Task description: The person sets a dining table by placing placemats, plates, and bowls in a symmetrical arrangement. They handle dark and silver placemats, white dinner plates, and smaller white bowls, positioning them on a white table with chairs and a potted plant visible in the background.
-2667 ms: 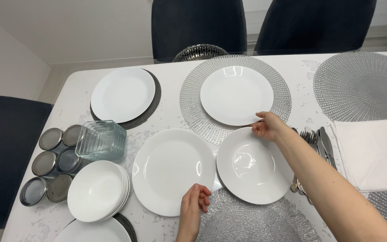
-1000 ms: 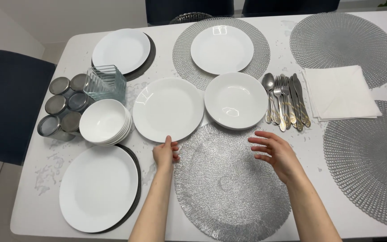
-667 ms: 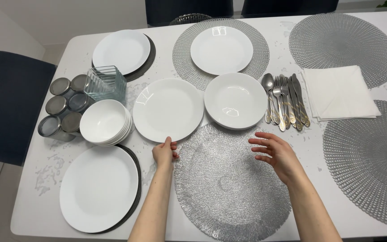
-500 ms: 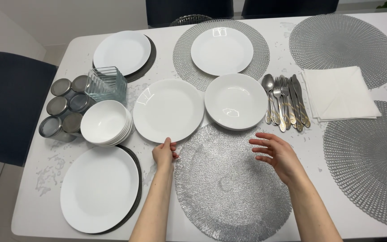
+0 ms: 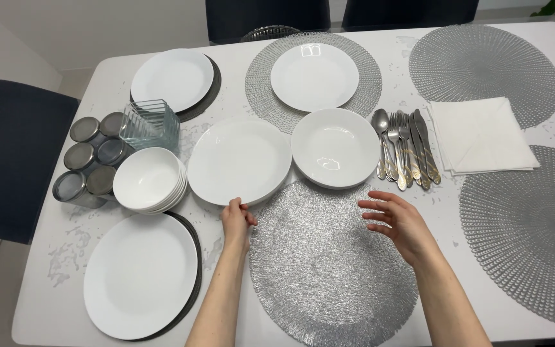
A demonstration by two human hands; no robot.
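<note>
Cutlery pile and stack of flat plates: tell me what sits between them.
In the head view, a stack of deep white plates sits between the cutlery pile and the stack of flat plates, whose near rim the left hand grips.

both bare forearms reach up from the lower edge. the left hand (image 5: 236,218) is curled, fingertips apparently pinched together, wrist straight. the right hand (image 5: 398,222) is open, palm down, fingers (image 5: 374,205) spread and pointing left.

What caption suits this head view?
Left hand grips a white dinner plate beside a silver placemat; right hand hovers open.
</note>
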